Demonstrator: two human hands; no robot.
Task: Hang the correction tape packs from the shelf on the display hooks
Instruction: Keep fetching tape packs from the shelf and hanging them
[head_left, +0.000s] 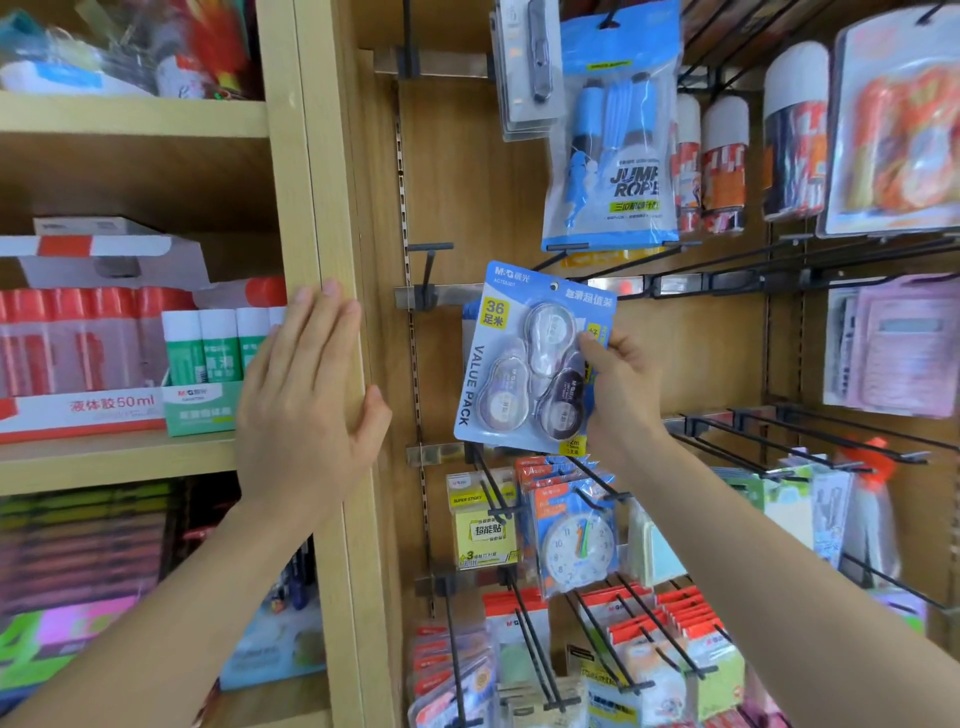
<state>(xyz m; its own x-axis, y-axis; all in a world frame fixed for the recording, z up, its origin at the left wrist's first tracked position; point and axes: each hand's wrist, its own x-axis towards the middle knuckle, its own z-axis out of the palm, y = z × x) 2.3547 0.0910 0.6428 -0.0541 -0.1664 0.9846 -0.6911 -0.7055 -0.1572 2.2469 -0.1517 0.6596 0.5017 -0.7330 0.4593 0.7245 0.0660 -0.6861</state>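
A blue correction tape pack (498, 332) with three tape dispensers under a clear blister hangs tilted in front of the wooden back panel. My right hand (621, 387) grips its right edge, thumb on the front. The pack's hang hole (554, 286) sits level with a metal rail; the hook behind it is hidden, so I cannot tell whether the pack is on one. A short black hook (429, 270) sticks out just left of the pack. My left hand (306, 400) rests flat, fingers straight, against the wooden shelf upright (332, 208).
Glue boxes (104, 364) fill the shelf on the left. A jump rope bag (613, 145) hangs above the pack. Sticky notes (483, 525) and a toy clock pack (576, 540) hang below it. Long bare black hooks (779, 441) jut out at right.
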